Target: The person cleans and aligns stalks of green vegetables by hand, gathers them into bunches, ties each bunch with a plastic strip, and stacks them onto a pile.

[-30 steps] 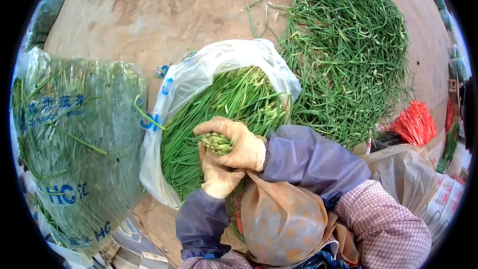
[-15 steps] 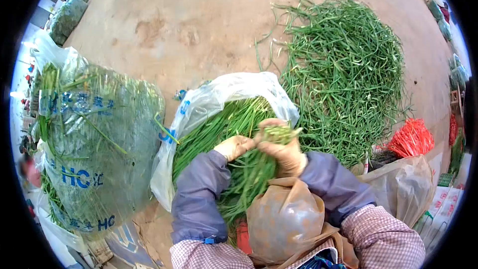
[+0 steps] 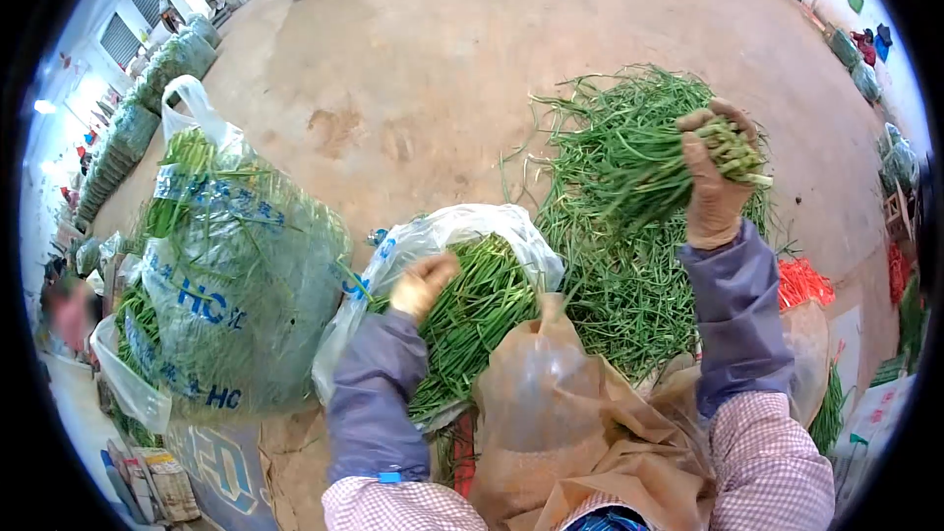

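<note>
we see the hands, close together in the earlier frame, now well apart: the left hand (image 3: 421,289) hovers by the open plastic bag (image 3: 472,221), while the right hand (image 3: 714,192) is out over the loose green heap (image 3: 629,305), clamped around a bunch of chive-like stalks (image 3: 649,172). we cannot tell whether the left hand grips anything; the bunch's leaf tips blur into the heap.
</note>
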Demonstrator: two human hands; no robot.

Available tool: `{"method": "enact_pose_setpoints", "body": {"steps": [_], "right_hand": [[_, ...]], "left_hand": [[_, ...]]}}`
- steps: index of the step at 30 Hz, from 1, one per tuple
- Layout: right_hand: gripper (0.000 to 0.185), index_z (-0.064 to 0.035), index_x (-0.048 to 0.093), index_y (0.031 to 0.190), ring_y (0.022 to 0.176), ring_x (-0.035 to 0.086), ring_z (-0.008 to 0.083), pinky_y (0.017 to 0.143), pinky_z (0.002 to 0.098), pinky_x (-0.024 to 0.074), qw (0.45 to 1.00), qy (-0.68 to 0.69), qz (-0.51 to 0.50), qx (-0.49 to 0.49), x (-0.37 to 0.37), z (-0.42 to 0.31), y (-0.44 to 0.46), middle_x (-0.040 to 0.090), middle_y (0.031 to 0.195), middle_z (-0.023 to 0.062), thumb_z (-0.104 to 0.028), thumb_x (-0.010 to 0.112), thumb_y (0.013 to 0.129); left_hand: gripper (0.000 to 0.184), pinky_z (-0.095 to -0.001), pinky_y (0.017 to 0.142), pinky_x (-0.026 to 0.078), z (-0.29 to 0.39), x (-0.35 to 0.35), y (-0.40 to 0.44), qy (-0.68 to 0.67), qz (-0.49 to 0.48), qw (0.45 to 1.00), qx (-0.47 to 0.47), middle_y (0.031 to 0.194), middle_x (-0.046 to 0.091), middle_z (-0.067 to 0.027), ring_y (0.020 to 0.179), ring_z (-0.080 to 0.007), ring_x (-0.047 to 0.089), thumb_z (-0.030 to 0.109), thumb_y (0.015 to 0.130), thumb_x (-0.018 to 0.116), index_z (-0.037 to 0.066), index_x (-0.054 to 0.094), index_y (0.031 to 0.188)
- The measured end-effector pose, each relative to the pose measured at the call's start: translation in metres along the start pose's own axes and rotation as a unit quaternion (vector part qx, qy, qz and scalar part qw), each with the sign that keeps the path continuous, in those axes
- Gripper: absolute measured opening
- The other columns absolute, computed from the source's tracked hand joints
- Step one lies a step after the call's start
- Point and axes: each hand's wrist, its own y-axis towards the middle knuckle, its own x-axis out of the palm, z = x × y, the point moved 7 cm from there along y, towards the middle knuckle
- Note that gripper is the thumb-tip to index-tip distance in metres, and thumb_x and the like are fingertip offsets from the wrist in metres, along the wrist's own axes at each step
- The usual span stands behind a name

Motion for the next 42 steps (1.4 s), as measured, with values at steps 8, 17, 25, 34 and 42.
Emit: {"method": "enact_pose_setpoints", "body": {"steps": [8,17,25,34,42], "right_hand": [[0.049,-0.0091,0.048,0.126,0.092,0.065,0.0231,0.082,0.0356,0.0574,0.847,0.443,-0.033,0.291,0.117,-0.096,-0.073,0.062,0.098,0.0073,-0.009,0.071,0.083],[0.047,-0.0122,0.05,0.125,0.093,0.064,0.0273,0.082,0.0483,0.0561,0.685,0.453,-0.027,0.57,-0.017,-0.05,-0.181,0.064,0.098,0.0067,-0.008,0.068,0.081],[0.054,-0.0046,0.046,0.129,0.088,0.067,0.0258,0.075,0.0392,0.0599,0.739,0.43,-0.048,0.517,-0.05,-0.059,-0.163,0.063,0.097,0.0097,-0.01,0.069,0.08],[0.051,-0.0048,0.046,0.13,0.092,0.067,0.0298,0.082,0.0464,0.0583,0.71,0.519,-0.024,0.476,-0.06,-0.06,-0.151,0.066,0.099,0.0121,-0.009,0.066,0.083],[0.049,-0.0045,0.047,0.129,0.089,0.068,0.026,0.079,0.0448,0.0589,0.756,0.405,0.013,0.514,-0.077,-0.02,-0.181,0.066,0.097,0.0113,-0.009,0.066,0.084]], "left_hand": [[0.113,-0.0438,0.112,0.03,0.352,0.074,-0.123,0.043,-0.296,0.931,0.208,0.143,0.045,-0.017,0.133,-0.0304,0.042,0.052,0.068,0.083,0.004,0.023,0.15],[0.077,-0.0338,0.108,0.035,0.153,0.149,-0.309,0.019,-0.476,0.869,-0.133,0.137,0.052,-0.0117,0.125,-0.0189,0.047,0.029,0.084,0.075,0.0,0.035,0.144],[0.066,-0.0419,0.101,0.045,0.249,0.055,-0.289,0.315,-0.158,0.934,0.054,0.125,0.062,-0.02,0.117,-0.0294,0.059,0.024,0.08,0.078,-0.004,0.05,0.134],[0.099,-0.0378,0.113,0.028,0.203,0.243,-0.228,-0.175,-0.463,0.869,0.015,0.15,0.035,-0.0177,0.138,-0.0263,0.035,0.059,0.085,0.064,0.0,0.02,0.151],[0.109,-0.0412,0.109,0.037,0.152,0.24,-0.283,-0.412,-0.346,0.823,-0.184,0.15,0.037,-0.0071,0.133,-0.0232,0.041,0.07,0.072,0.068,0.011,0.023,0.153]]}}
